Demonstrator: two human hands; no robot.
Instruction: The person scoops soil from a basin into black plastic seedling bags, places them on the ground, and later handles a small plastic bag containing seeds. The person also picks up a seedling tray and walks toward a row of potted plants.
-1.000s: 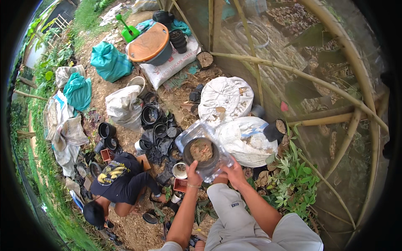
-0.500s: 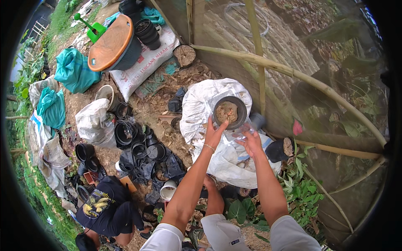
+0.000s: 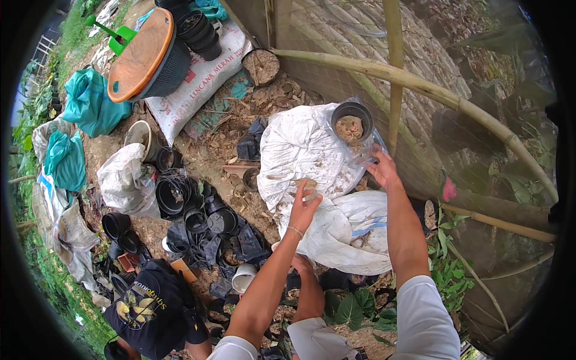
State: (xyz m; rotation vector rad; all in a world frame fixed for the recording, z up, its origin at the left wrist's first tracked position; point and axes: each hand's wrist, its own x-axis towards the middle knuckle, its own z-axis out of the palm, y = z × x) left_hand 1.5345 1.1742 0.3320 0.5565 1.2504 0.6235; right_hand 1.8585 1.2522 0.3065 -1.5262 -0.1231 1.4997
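A black plant pot (image 3: 351, 123) with dry brown material inside sits at the far right of a white sack (image 3: 294, 138), on clear plastic (image 3: 363, 157). My right hand (image 3: 384, 170) is beside the pot's near edge, its fingers curled on that plastic. Lower and to the left, over the sack's middle, my left hand (image 3: 305, 211) is closed, thumb and fingertips around a small pale, partly see-through thing (image 3: 309, 194) whose kind is unclear. A tan patch lies just beyond those fingertips. Another white sack (image 3: 354, 222) is spread between my forearms.
A bamboo-framed net fence (image 3: 414, 90) borders the right side. To the left lie black pots (image 3: 174, 195), a white bag (image 3: 127, 180) and teal sacks (image 3: 96, 102). An orange-rimmed basket (image 3: 143, 54) stands at the far left. Another person (image 3: 153, 312) crouches at lower left.
The pot has shifted away and to the right, onto the sack's far corner. My left hand has left the pot and come nearer; my right hand has reached farther out.
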